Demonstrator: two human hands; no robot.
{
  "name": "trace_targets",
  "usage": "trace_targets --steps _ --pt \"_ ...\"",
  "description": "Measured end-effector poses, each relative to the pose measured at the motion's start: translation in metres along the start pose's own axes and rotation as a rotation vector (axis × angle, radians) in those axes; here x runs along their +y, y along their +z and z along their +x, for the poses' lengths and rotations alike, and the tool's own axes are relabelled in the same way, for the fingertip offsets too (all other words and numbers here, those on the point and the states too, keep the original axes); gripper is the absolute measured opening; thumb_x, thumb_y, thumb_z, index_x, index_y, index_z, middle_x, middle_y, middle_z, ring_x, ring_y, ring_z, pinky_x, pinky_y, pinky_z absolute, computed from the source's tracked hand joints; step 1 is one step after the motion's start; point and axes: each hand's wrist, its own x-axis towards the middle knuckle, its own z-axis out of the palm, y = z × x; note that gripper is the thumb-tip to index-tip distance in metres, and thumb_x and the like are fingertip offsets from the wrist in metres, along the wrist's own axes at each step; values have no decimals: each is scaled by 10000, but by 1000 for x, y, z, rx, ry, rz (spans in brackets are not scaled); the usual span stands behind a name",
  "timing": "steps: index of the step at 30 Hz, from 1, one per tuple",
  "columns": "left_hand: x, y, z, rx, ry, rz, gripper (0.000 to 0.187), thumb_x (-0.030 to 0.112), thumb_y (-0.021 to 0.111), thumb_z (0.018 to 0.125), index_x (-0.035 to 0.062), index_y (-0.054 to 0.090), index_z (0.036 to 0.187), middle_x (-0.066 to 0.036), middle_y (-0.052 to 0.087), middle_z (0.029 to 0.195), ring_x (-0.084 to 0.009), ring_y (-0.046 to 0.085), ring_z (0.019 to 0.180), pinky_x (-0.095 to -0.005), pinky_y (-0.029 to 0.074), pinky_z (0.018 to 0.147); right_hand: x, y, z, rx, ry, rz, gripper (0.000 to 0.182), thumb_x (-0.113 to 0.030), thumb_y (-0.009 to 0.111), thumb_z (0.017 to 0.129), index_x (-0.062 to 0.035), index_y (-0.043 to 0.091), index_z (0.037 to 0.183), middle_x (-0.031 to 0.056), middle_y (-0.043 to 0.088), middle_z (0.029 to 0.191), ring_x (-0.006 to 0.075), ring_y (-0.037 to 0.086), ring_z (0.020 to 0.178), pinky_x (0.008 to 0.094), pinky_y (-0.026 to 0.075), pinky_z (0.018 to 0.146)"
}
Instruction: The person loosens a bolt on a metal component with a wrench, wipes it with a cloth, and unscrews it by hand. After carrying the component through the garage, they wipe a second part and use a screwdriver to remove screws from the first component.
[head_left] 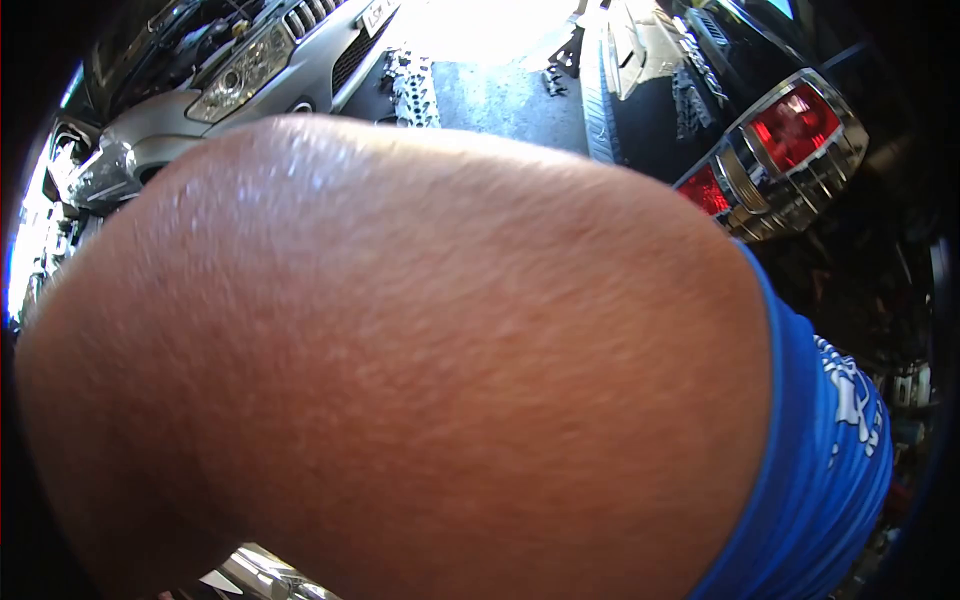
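A bare, bent arm fills most of the head view, very close to the camera and slightly blurred. Its upper part runs into a blue sleeve with white print at the right. Neither my left hand nor my right hand shows, so what they hold or touch is hidden. Below the arm, at the bottom left, a shiny metallic part peeks out.
At the upper left stands a silver car with its engine bay exposed. A red and chrome tail light of a dark vehicle is at the upper right. Between them lies sunlit grey floor with dark, jagged-edged shapes.
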Motion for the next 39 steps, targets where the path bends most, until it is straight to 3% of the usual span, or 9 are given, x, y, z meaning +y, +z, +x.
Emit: trace_targets --steps 11,16,19,23,25,27,30,31,39 --pt "37 -20 67 230 185 -176 321 101 768 747 114 717 1063 -93 742 978 -301 726 864 -357 575 759 41 -42 26 78 -12 -16 562 -535 552 973 -7 707 1086 119 721 928 246 680 832 400 560 773" --pt "-77 -68 98 264 -33 104 245 116 636 778 81 714 1008 -145 728 945 -344 712 882 -397 574 758 118 -121 -37 247 76 149 554 -534 558 969 -13 716 1070 110 720 912 237 681 818 392 560 761" --pt "-96 -142 171 267 -136 139 195 145 702 749 90 692 936 -150 697 844 -377 692 824 -428 561 701 205 -172 -111 439 76 296 530 -492 565 970 8 718 1054 154 717 888 244 693 810 398 559 747" --pt "-42 -185 208 46 -260 130 150 119 719 699 82 599 781 -142 683 870 -385 672 802 -466 537 669 301 -63 -181 654 490 547 515 -506 599 939 -11 741 972 174 726 820 265 700 734 441 536 716" --pt "-47 -217 215 194 -21 166 169 116 725 675 100 603 790 -125 661 834 -372 663 787 -464 532 672 330 -25 -175 647 649 721 580 -580 580 937 -24 739 889 123 720 785 235 674 681 424 530 713" --pt "-44 -259 245 191 53 208 152 197 720 740 109 630 826 -109 645 811 -342 666 770 -476 522 692 318 -45 -187 547 673 1018 571 -571 566 965 -23 715 1025 111 710 831 220 678 750 397 542 707" --pt "-49 -281 264 264 155 281 161 167 740 718 108 617 803 -77 626 804 -296 665 758 -441 527 664 399 37 -132 588 441 1915 625 -580 534 982 -3 653 1189 181 692 1087 278 696 893 405 565 761" --pt "-47 -298 271 288 172 308 155 173 740 724 110 625 807 -73 621 809 -286 666 760 -436 528 663 347 -20 -146 521 321 2063 668 -613 460 994 -21 611 1264 184 686 1141 291 686 989 413 549 861" --pt "-122 -431 302 229 207 574 101 210 694 780 122 645 788 -29 611 827 -188 670 781 -372 498 725 362 -187 -60 281 -48 2232 525 -490 406 1029 -47 585 1246 180 668 1172 325 674 1036 475 547 947"
